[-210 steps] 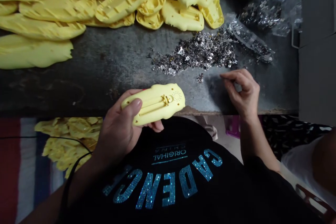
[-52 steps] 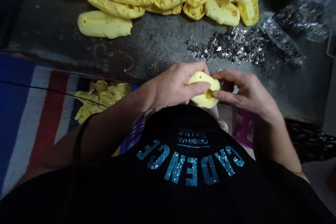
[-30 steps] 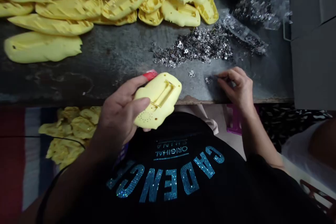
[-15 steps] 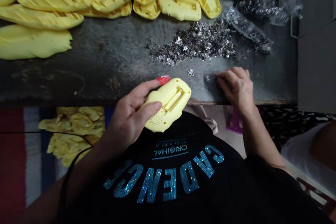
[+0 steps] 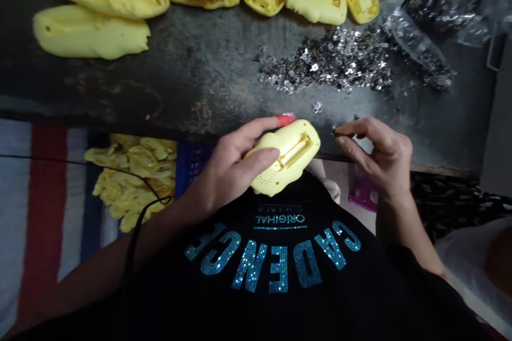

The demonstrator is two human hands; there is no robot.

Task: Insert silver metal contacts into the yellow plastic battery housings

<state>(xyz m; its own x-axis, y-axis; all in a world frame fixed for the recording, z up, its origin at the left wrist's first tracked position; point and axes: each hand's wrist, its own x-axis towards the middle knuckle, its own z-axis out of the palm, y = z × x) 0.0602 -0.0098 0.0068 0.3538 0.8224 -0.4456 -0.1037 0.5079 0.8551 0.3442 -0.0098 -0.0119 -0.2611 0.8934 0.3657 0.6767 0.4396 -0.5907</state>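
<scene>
Yellow shell (image 5: 288, 160), slot side up, tilted, gripped in L hand (image 5: 236, 165), thumb on top, by worktop (image 5: 216, 74) edge. R hand (image 5: 384, 157) apart to its right, pinching small metal pc (image 5: 334, 131). Loose clips (image 5: 317, 107) nr, metal pile (image 5: 332, 66) beyond; more yellow shells (image 5: 96, 34) & plastic bag (image 5: 420, 37) farther back.

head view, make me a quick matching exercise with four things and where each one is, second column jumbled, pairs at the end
Things
1. yellow shell with a cluster of tiny holes
2. red covering
3. heap of small metal pieces
4. purple item

Places
A. on the dark tabletop, near a clear plastic bag
B. gripped in the left hand
C. beside the right forearm
D. at the end of a left-hand finger

Pairs: 1-B, 2-D, 3-A, 4-C
</scene>
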